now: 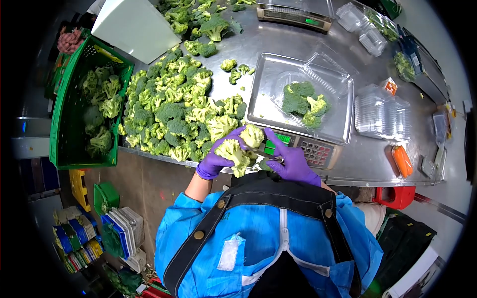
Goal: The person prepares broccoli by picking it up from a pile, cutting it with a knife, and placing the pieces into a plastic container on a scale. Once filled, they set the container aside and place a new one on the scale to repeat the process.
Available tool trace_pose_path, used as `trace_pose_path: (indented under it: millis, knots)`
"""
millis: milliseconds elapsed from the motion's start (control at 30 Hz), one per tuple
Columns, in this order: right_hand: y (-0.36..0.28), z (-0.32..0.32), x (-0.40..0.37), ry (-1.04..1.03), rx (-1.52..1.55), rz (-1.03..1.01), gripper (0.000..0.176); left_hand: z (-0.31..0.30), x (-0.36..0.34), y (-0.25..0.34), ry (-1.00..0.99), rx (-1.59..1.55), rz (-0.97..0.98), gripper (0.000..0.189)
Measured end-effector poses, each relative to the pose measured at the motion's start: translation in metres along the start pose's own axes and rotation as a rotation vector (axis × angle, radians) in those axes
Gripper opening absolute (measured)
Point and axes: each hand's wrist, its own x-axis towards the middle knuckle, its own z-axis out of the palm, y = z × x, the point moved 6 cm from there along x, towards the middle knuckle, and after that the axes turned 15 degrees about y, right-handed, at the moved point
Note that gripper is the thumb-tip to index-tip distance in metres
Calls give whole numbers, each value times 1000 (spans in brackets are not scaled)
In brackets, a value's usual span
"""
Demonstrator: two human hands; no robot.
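Purple gloves cover both hands. My left hand (pixel 214 160) is wrapped round pale green broccoli pieces (pixel 233 155) in front of my chest. Close by on the right, my right hand (pixel 293 161) is closed beside the broccoli, its index finger pointing up; what its other fingers hold is hard to make out. Behind the hands, a steel tray (pixel 260 89) rests on a scale (pixel 318 153) with a lit green display. An open clear plastic box (pixel 325 69) lies on the tray with a few broccoli florets (pixel 299 99) in it. A big heap of florets (pixel 171 111) spreads to the left.
At the left stands a green crate (pixel 62 134) with broccoli. A white box (pixel 134 27) and a second scale (pixel 293 21) are at the back. Stacked clear containers (pixel 382 114) and an orange packet (pixel 402 161) lie at the right, above a red bin (pixel 397 197).
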Motion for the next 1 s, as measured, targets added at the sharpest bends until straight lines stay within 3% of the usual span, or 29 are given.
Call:
trace_pose_path:
  millis: [67, 133, 200, 267, 333, 400, 467, 567, 600, 667, 767, 900, 1000]
  knots:
    - [0, -15, 2, 109, 91, -11, 64, -1, 1, -3, 37, -41, -29, 51]
    - [23, -52, 8, 455, -118, 149, 64, -5, 4, -9, 23, -10, 5, 51]
    - [30, -85, 16, 678, -434, 22, 59, 2, 12, -8, -28, -11, 24, 51]
    - [42, -101, 32, 618, -507, 86, 58, 27, 22, 11, -111, 30, 63, 52]
    - [57, -109, 41, 560, -575, 150, 58, 54, 39, 30, -196, 182, 204, 49]
    - [75, -103, 49, 372, -671, 183, 56, 81, 52, 48, -264, 334, 431, 48]
    - [73, -105, 51, 387, -714, 174, 56, 97, 62, 53, -314, 426, 538, 48]
    - [65, -123, 44, 583, -366, 317, 52, 114, 74, 52, -303, 557, 628, 50]
    - [65, -128, 43, 589, -369, 314, 52, 121, 78, 51, -294, 601, 672, 50]
    - [70, -146, 31, 800, -227, 360, 49, 135, 89, 43, -288, 643, 687, 51]
    - [61, -157, 22, 857, -159, 396, 45, 150, 101, 32, -302, 875, 799, 52]
    - [72, -167, 2, 879, -59, 462, 43, 121, 90, 53, -231, 645, 703, 49]
    - [82, -166, -13, 888, 98, 592, 42, 76, 80, 58, -133, 293, 353, 54]
